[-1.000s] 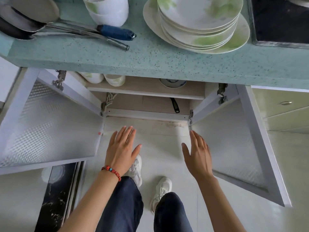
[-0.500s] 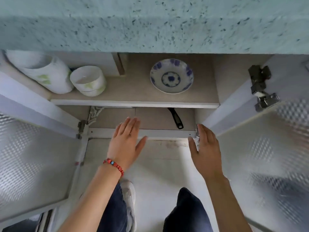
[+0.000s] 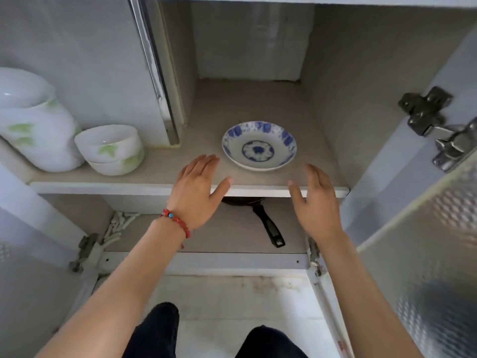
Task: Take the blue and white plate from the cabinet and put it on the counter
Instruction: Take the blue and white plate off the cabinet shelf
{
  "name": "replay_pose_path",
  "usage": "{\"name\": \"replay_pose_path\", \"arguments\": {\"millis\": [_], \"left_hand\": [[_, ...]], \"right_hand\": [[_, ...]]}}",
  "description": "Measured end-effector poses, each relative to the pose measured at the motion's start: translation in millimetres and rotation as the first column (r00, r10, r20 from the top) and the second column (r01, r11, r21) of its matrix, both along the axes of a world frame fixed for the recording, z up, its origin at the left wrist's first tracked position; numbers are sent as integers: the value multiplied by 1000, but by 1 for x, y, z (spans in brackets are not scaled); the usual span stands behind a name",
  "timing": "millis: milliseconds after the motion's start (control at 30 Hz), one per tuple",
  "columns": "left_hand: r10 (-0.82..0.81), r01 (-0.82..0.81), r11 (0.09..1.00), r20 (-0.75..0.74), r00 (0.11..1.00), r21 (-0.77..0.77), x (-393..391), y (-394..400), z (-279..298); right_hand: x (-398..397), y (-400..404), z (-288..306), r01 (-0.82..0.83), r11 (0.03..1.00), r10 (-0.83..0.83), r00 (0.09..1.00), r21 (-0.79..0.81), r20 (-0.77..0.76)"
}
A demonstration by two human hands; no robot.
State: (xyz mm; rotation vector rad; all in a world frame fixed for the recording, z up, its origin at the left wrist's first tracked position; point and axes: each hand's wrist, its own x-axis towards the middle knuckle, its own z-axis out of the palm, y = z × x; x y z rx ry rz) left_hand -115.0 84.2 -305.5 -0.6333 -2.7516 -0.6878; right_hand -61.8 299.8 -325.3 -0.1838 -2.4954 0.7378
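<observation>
Both hands reach into an open cabinet, palms down, fingers spread and holding nothing. Left hand (image 3: 197,188), with a red bead bracelet (image 3: 178,223) at the wrist, hovers over the front edge of the upper shelf (image 3: 129,186). Right hand (image 3: 316,200) does the same. Between them, at twelve o'clock just beyond the fingertips, the blue and white plate (image 3: 259,146) sits flat on the shelf, untouched. White bowls (image 3: 111,149) stand at nine o'clock. A black pan handle (image 3: 268,226) shows on the lower shelf.
</observation>
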Motion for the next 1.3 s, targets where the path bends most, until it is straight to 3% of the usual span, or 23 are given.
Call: {"name": "replay_pose_path", "arguments": {"millis": [200,367,500,700,867,1300], "left_hand": [[43,-80,933,113,993,352,-49,20,0],[103,-210,913,301,948,349,-95,29,-16],[145,-240,923,304,941,302,-117,37,-17],[97,-229,895,332,938,383,-130,43,-20],[-2,-355,715,510,860,602,-127,48,-25],[-62,-255,567,349,935,783,-79,22,-7]], "right_hand": [[-61,24,14,63,984,-76,994,-164,-77],[-106,41,6,137,969,-138,990,-206,13],[-128,45,-3,108,983,-89,988,-146,127],[-140,49,-12,130,982,-102,976,-137,190],[-138,47,-10,154,977,-124,973,-147,195],[-83,20,17,83,940,-107,993,-330,-57]]}}
